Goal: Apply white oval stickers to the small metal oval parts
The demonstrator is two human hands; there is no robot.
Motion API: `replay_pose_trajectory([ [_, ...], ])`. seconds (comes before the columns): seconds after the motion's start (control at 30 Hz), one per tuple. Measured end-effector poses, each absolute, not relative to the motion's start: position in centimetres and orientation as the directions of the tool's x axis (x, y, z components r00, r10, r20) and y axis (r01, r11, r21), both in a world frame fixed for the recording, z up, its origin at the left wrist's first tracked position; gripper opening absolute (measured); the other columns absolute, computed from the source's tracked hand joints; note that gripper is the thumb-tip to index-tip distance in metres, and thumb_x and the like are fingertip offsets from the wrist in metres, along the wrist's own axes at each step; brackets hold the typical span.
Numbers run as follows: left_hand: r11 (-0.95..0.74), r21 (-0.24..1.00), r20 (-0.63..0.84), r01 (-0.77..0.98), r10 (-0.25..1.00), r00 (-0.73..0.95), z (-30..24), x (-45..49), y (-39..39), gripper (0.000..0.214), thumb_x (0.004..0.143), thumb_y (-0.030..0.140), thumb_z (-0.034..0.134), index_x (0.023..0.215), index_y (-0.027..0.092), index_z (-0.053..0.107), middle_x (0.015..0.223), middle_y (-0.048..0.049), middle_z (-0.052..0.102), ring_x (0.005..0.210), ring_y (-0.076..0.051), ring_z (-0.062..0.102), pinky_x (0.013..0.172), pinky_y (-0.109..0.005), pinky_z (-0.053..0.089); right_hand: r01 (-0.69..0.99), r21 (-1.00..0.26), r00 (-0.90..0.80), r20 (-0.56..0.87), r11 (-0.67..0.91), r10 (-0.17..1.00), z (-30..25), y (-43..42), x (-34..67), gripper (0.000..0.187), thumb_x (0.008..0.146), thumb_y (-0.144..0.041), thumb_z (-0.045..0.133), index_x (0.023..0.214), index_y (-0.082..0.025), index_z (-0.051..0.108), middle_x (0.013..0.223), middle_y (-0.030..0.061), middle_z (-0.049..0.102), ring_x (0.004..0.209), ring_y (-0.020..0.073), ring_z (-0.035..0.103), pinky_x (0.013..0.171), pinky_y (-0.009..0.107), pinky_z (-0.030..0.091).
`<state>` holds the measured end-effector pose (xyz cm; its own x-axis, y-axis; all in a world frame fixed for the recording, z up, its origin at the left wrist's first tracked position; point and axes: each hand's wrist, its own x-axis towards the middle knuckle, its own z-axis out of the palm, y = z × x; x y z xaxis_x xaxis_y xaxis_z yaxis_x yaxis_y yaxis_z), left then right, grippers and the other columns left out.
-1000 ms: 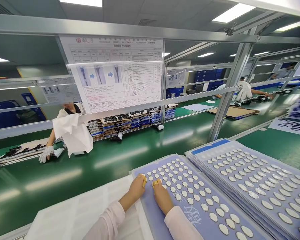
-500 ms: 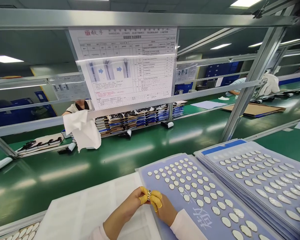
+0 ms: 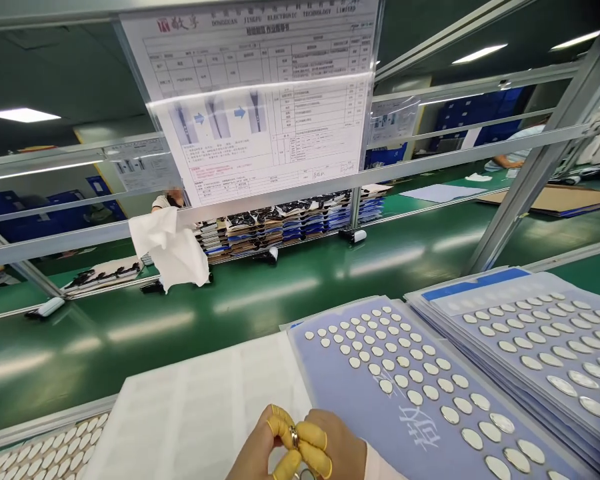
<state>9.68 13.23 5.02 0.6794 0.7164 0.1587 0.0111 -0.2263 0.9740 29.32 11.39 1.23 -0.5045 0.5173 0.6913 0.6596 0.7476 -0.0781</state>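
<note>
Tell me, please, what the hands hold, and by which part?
A small round silvery metal disc, pinched at its rim between the left hand and right hand.

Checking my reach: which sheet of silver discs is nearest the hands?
The single sheet with white characters, right beside the right hand; the other sheets lie stacked farther right.
</note>
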Motion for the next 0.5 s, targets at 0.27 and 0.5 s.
replay_pose_trajectory([
  [0.27,-0.35,0.933,0.314,-0.087,0.669,0.673,2.1,6.7,12.2,0.03,0.099,0.056,0.06,0.097,0.026,0.056,0.106,-0.0069,0.064,0.091,-0.02,0.062,0.084,-0.033,0.049,0.597,-0.107,-0.429,0.795,0.795,0.429,3.3,9.2,28.7,0.044,0.108,-0.024,0.027,0.067,-0.026,0.041,0.056,-0.0036,0.045,0.046,0.016,0.033,0.043,0.031,0.025],
  [0.5,-0.487,0.87,0.409,-0.079,0.623,0.666,0.7,6.6,14.1,0.029,0.083,0.054,0.079,0.091,0.028,0.068,0.088,-0.0038,0.074,0.08,-0.023,0.067,0.079,-0.038,0.055,0.34,-0.75,-0.34,0.465,0.568,0.817,6.4,7.9,28.7,0.062,0.097,-0.082,0.037,0.085,-0.026,0.059,0.072,-0.0044,0.049,0.056,0.0149,0.044,0.055,0.028,0.036],
])
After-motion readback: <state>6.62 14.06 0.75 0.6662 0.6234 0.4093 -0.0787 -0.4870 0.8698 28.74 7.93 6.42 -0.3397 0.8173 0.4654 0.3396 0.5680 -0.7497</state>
